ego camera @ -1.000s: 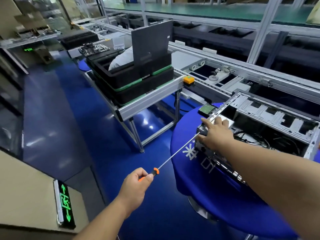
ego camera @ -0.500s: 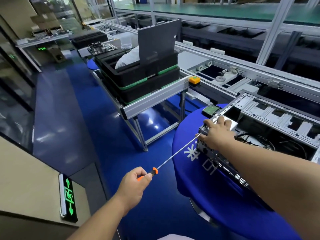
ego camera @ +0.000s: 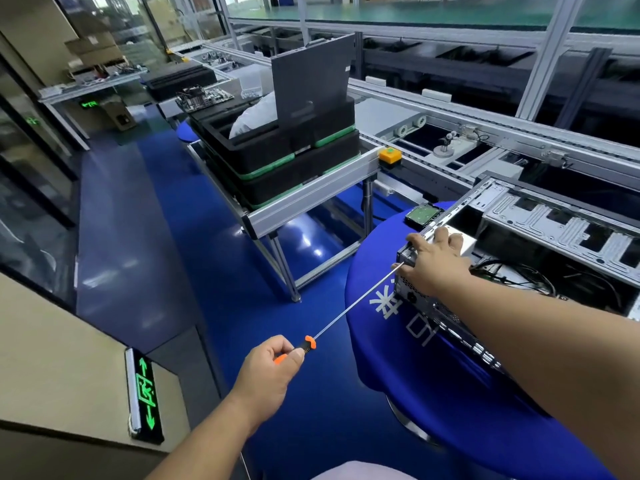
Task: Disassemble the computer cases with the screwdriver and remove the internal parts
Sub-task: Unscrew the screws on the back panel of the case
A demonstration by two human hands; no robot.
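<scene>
Blue glossy floor point(ego camera: 145, 271) fills the room's left half, with glass walls along the far left; aluminium conveyor lines point(ego camera: 450, 109) run across the back under a green-topped shelf point(ego camera: 450, 15); a metal-framed stand point(ego camera: 311, 202) carries 2 stacked black trays point(ego camera: 294, 161) with green corners, a dark panel point(ego camera: 311, 81) standing upright in the upper one; a round table point(ego camera: 433, 358) under a blue cloth holds the open case point(ego camera: 536, 254) at right, its cables showing inside; a drive point(ego camera: 423, 213) lies on the cloth just beyond the case; a green exit sign point(ego camera: 145, 396) glows at lower left. Right hand point(ego camera: 434, 263) rests on the case's near corner, fingers curled over its edge; left hand point(ego camera: 266, 372) grips the orange-and-black handle of the screwdriver point(ego camera: 353, 306), whose long shaft reaches that corner.
</scene>
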